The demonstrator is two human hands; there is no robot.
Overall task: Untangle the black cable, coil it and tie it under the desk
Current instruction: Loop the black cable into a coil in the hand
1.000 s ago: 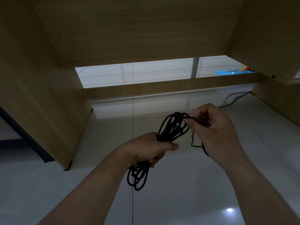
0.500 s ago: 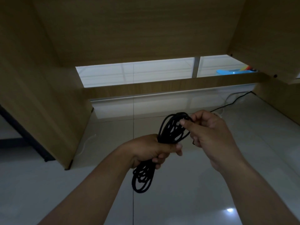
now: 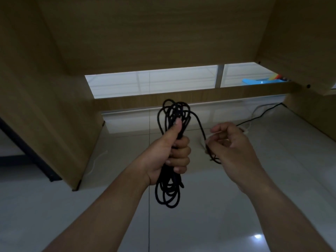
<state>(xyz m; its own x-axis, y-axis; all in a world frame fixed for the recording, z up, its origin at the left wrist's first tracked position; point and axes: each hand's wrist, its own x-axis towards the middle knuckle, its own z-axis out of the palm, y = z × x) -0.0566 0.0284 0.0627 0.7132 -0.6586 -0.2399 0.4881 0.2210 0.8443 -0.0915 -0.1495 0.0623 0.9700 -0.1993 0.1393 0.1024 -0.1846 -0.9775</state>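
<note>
The black cable (image 3: pixel 170 191) is bundled into a long coil, held upright in front of me under the wooden desk (image 3: pixel 149 33). My left hand (image 3: pixel 168 153) grips the coil around its middle, thumb up along the loops; loops stick out above and hang below the fist. One strand arcs from the top of the coil down to my right hand (image 3: pixel 231 148), which pinches it between thumb and fingers. The cable's far run (image 3: pixel 261 115) trails across the floor to the back right.
Wooden side panels stand at the left (image 3: pixel 41 115) and right (image 3: pixel 312 115), with a low crossbar (image 3: pixel 200 96) behind the coil. The floor is glossy white tile (image 3: pixel 200 224). A thin white cord (image 3: pixel 253 113) lies near the black one. Something blue (image 3: pixel 258 81) lies beyond the desk.
My left hand turned the coil upright and raised it. My right hand moved off the top of the coil to the right, drawing one strand out with it.
</note>
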